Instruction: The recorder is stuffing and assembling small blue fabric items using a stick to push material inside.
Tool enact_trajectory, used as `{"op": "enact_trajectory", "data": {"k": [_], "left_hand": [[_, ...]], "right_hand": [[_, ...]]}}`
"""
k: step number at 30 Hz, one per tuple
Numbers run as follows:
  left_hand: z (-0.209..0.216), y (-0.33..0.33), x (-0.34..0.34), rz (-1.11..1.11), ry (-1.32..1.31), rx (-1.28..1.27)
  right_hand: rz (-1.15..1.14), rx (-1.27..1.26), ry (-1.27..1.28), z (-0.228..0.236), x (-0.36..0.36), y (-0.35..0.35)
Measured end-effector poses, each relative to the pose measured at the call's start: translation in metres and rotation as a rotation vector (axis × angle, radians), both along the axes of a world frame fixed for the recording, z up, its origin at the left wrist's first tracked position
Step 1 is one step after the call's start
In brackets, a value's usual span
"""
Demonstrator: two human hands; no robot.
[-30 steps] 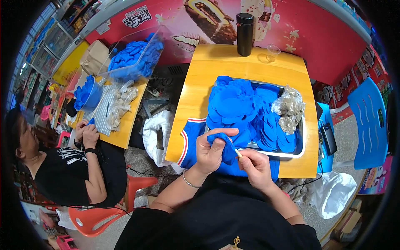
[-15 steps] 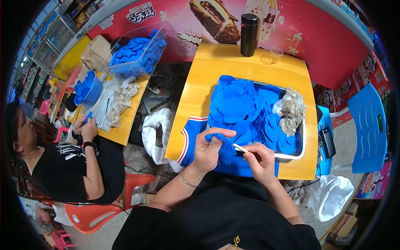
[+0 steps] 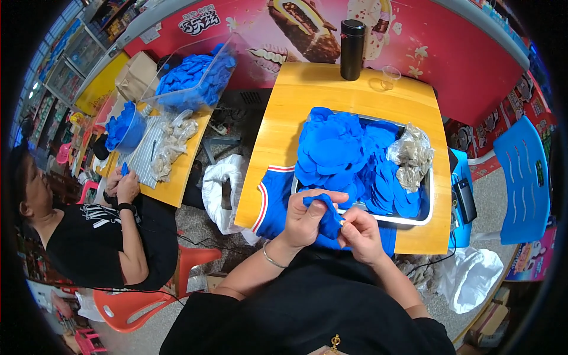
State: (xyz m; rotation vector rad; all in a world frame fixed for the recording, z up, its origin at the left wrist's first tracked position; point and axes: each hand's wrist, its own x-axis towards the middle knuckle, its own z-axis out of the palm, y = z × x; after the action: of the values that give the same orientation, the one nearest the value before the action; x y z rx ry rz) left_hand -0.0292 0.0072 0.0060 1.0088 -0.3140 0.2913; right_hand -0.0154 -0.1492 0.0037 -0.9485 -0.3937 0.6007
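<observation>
Just in front of my body, my left hand (image 3: 303, 225) is closed around a crumpled blue fabric piece (image 3: 329, 222), thumb on top. My right hand (image 3: 364, 238) pinches the same piece at its right end. A small pale bit (image 3: 342, 222) shows at the right fingertips; most of it is hidden. Beyond both hands, a white-rimmed metal tray (image 3: 429, 204) holds piles of thin, rounded blue pieces (image 3: 334, 145). A clear plastic bag (image 3: 411, 148) with brownish contents lies on the tray's right side. Blue cloth with red-and-white trim (image 3: 273, 192) lies under my hands.
A black bottle (image 3: 352, 50) and a clear cup (image 3: 390, 78) stand at the table's (image 3: 290, 89) far edge. Right are a blue chair (image 3: 520, 177) and a phone (image 3: 465, 201). Left, a co-worker (image 3: 89, 242) handles blue material near a clear bin (image 3: 195, 77) of blue pieces.
My right hand has moved left and closed in on the fabric piece beside my left hand. The off-white stick it held is now mostly hidden. More of the blue piece shows between my hands.
</observation>
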Motion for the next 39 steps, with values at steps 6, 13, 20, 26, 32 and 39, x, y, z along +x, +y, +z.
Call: {"op": "enact_trajectory", "data": {"k": [6, 13, 20, 26, 32, 39], "left_hand": [[0.005, 0.013, 0.014, 0.084, 0.043, 0.142], [0.021, 0.017, 0.022, 0.245, -0.164, 0.256], [0.013, 0.012, 0.019, 0.274, -0.098, 0.099], [0.008, 0.006, 0.019, 0.267, -0.029, -0.022], [0.007, 0.003, 0.017, 0.156, 0.022, -0.140], [0.013, 0.007, 0.018, -0.089, -0.048, -0.148]], "right_hand": [[-0.275, -0.269, -0.264, 0.003, 0.006, 0.009], [-0.336, -0.535, -0.564, 0.018, 0.006, 0.002], [-0.370, -0.517, -0.542, 0.007, -0.001, 0.006], [-0.394, -0.434, -0.468, 0.007, -0.004, 0.012], [-0.373, -0.380, -0.446, 0.011, -0.002, 0.013], [-0.144, -0.248, -0.358, 0.009, 0.009, 0.000]]}}
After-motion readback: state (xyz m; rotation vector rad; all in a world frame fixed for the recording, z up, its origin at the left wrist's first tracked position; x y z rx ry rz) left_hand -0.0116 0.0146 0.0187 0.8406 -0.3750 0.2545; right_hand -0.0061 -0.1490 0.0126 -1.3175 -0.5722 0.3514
